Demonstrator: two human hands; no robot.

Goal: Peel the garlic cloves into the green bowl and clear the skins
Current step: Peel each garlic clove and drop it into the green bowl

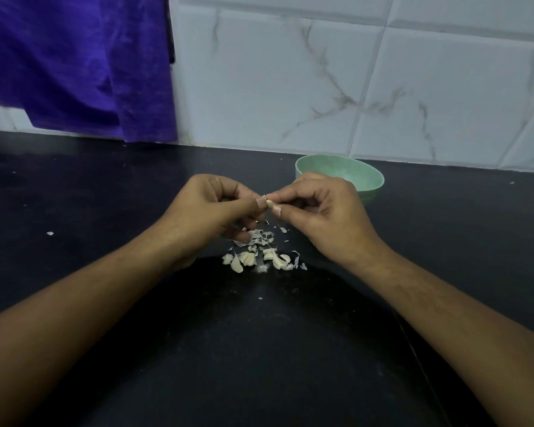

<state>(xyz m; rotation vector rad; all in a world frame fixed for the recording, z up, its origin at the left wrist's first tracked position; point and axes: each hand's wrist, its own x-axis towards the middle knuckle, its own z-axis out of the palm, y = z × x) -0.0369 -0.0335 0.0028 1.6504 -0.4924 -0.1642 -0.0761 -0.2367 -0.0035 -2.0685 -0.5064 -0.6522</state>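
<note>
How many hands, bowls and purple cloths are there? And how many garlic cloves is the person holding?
Hands: 2 (left hand, right hand)
Green bowl: 1
Purple cloth: 1
Garlic clove pinched between both hands: 1
Total: 5

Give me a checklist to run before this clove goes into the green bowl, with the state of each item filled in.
1. Grip on the garlic clove: the left hand and the right hand both pinch it at the fingertips. Ok.
2. Clove fully peeled: a scrap of skin seems to cling at its top, but it is too small to be sure. Cannot tell.
3. Green bowl ready: upright and open, just behind the right hand. Ok.
4. Bowl's contents: the right hand hides part of the inside. Cannot tell.
5. Skins cleared: they lie scattered on the counter among loose cloves. Not ok.
</note>
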